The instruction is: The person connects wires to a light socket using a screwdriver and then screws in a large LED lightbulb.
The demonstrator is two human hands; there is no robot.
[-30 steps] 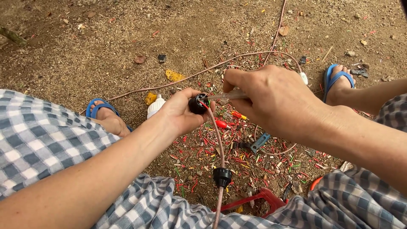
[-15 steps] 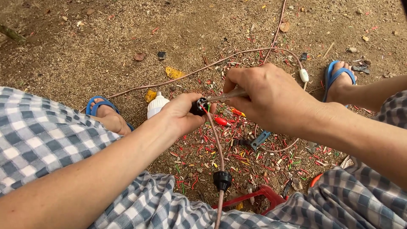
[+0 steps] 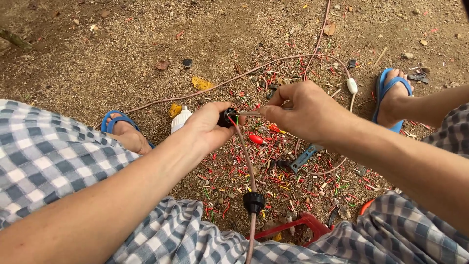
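right hand [image 3: 305,115] shifted slightly right, tool tip [image 3: 246,113] now more exposed by black socket [image 3: 227,117]

Hands wiring a black socket over littered ground

The left hand [image 3: 207,128] grips the black socket [image 3: 227,117]; the right hand [image 3: 303,111] holds a thin tool [image 3: 250,113] against it.

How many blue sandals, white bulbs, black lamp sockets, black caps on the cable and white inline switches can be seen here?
Blue sandals: 2
White bulb: 1
Black lamp socket: 1
Black cap on the cable: 1
White inline switch: 1
Total: 6
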